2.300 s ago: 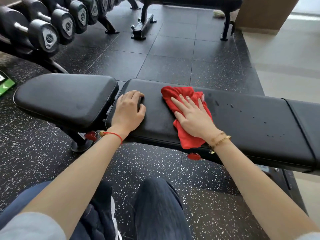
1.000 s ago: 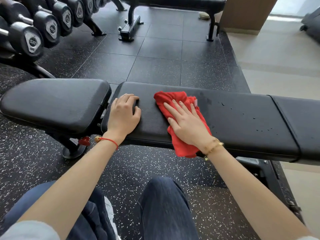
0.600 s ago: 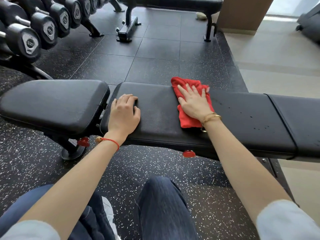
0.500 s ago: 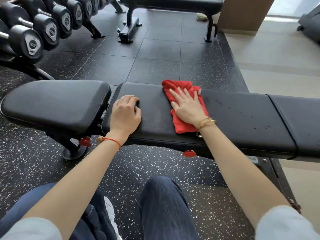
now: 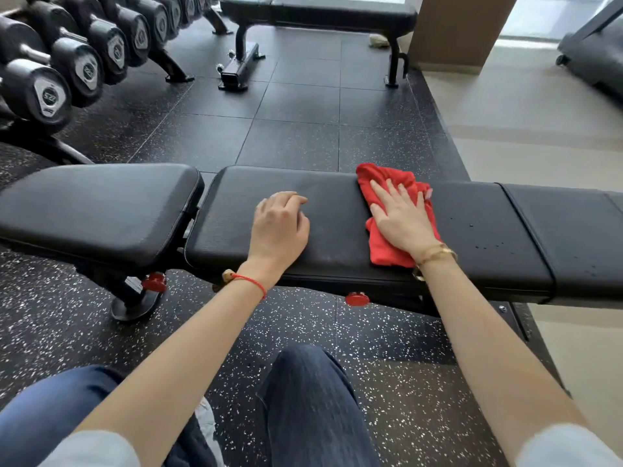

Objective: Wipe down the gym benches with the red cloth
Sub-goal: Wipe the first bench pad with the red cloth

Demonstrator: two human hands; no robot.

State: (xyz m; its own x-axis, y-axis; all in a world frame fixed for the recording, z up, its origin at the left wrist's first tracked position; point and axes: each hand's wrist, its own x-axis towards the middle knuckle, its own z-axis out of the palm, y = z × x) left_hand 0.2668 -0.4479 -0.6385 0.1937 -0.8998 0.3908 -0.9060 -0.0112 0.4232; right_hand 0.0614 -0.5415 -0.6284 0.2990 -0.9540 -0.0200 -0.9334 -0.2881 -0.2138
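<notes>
A black padded gym bench (image 5: 330, 210) runs across in front of me, with a separate seat pad (image 5: 97, 207) at its left end. The red cloth (image 5: 387, 193) lies crumpled on the bench's long pad, right of its middle. My right hand (image 5: 401, 217) presses flat on the cloth with straight, spread fingers. My left hand (image 5: 279, 227) rests on the bare pad to the left of the cloth, fingers loosely curled and holding nothing. Small wet specks (image 5: 485, 241) dot the pad to the right of the cloth.
A rack of black dumbbells (image 5: 77, 62) stands at the far left. A second black bench (image 5: 320, 15) stands across the rubber floor behind. A brown pillar (image 5: 458, 32) and pale floor lie at the right. My knees are below the bench, and red adjustment knobs (image 5: 357, 298) stick out under it.
My right hand has slid the cloth to the right along the pad. My left hand has shifted right, away from the gap between the pads, and its fingers have curled a little.
</notes>
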